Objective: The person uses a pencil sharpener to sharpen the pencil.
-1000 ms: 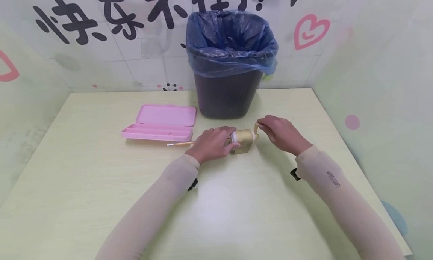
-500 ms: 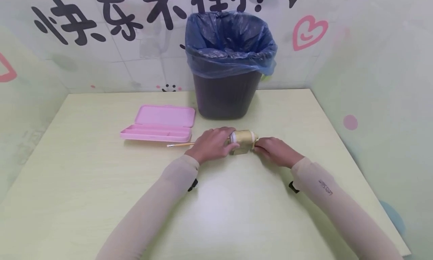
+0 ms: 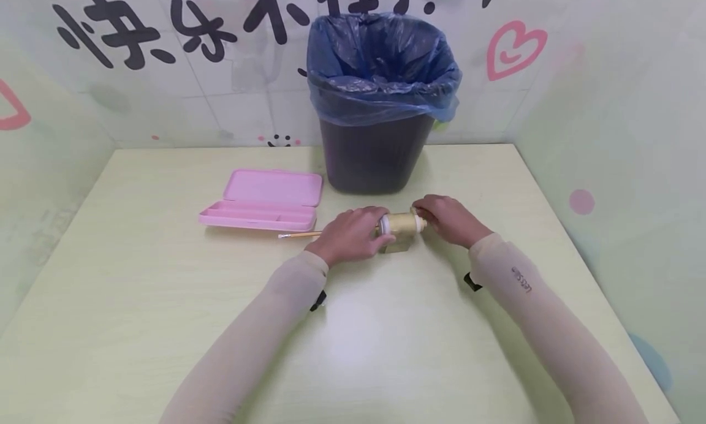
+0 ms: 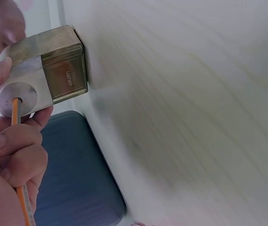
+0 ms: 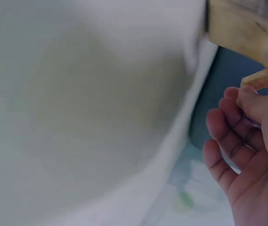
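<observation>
A gold-coloured crank pencil sharpener [image 3: 401,222] stands on the table in front of the bin. My left hand [image 3: 353,235] grips its pale front plate, thumb on one side and fingers on the other in the left wrist view. A yellow-orange pencil [image 3: 300,234] goes point first into the round opening [image 4: 17,96], running along my curled fingers, its eraser end sticking out to the left. At the sharpener's other end my right hand [image 3: 451,219] pinches the crank handle [image 5: 256,79] between thumb and index finger. The right hand's other fingers are loosely bent.
Behind the sharpener stands a dark bin [image 3: 366,157] lined with a blue bag [image 3: 380,99]. An open pink pencil case [image 3: 259,224] lies to the left on the pale table [image 3: 165,301]. Walls enclose the table at the back and sides.
My right hand has carried the crank round, from upper right of the sharpener down to its low side, then back up. The left hand, sharpener and pencil have kept their places.
</observation>
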The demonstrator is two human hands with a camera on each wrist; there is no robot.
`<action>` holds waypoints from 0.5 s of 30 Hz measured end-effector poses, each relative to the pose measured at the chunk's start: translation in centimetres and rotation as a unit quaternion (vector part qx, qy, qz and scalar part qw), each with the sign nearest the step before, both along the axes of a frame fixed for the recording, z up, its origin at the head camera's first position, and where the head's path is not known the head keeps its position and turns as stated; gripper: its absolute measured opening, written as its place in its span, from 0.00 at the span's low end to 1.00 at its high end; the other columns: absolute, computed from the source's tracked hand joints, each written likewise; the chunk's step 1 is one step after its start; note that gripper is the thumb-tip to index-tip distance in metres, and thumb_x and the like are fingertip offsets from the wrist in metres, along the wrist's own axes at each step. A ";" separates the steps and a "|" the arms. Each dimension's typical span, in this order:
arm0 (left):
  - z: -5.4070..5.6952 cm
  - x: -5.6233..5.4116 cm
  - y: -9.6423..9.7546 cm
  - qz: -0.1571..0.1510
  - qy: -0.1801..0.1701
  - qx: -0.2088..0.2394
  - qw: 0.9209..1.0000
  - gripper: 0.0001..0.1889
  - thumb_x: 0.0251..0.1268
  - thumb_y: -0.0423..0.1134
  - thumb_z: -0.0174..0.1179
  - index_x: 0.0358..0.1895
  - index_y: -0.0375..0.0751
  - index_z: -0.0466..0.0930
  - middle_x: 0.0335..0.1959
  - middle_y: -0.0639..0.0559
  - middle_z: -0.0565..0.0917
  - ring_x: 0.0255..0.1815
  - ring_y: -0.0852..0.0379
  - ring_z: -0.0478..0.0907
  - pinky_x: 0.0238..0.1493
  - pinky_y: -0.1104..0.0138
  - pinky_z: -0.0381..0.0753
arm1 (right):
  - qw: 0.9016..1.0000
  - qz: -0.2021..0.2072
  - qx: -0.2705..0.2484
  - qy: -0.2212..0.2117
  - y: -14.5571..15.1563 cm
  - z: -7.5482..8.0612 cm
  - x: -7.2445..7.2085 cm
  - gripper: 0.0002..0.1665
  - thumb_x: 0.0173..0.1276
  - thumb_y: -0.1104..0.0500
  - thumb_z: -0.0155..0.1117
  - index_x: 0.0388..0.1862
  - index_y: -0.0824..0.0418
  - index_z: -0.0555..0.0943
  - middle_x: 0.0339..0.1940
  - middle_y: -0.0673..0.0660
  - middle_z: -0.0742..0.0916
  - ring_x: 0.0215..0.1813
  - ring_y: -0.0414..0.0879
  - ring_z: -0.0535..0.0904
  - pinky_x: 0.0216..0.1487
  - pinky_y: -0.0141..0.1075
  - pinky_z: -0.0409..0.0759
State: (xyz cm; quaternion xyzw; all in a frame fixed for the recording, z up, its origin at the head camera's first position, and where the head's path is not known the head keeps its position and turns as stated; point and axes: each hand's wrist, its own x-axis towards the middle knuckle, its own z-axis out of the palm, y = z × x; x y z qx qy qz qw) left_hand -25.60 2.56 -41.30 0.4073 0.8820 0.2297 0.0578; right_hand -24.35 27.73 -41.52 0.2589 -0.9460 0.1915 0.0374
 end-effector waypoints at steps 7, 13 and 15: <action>0.2 0.2 0.6 0.017 0.019 -0.013 1.000 0.26 0.67 0.55 0.59 0.59 0.40 0.76 0.41 0.55 0.80 0.33 0.57 0.75 0.34 0.63 0.75 | 0.997 0.010 -0.026 0.073 0.5 2.2 1.0 0.07 0.75 0.66 0.57 0.46 0.66 0.81 0.32 0.56 0.83 0.33 0.49 0.76 0.43 0.44 0.77; 0.2 0.2 1.2 0.056 0.006 -0.008 0.998 0.24 0.59 0.55 0.60 0.53 0.44 0.77 0.34 0.58 0.77 0.28 0.58 0.75 0.28 0.65 0.73 | 0.995 0.025 -0.041 0.087 0.8 2.7 3.4 0.07 0.72 0.68 0.61 0.46 0.66 0.82 0.32 0.54 0.82 0.33 0.45 0.75 0.41 0.42 0.77; 0.1 0.2 1.3 0.066 -0.002 -0.004 0.998 0.24 0.58 0.56 0.61 0.52 0.45 0.76 0.33 0.58 0.77 0.28 0.58 0.75 0.27 0.65 0.73 | 0.995 0.028 -0.044 0.086 0.8 2.8 4.1 0.07 0.71 0.69 0.62 0.46 0.67 0.82 0.32 0.53 0.82 0.33 0.45 0.75 0.41 0.42 0.78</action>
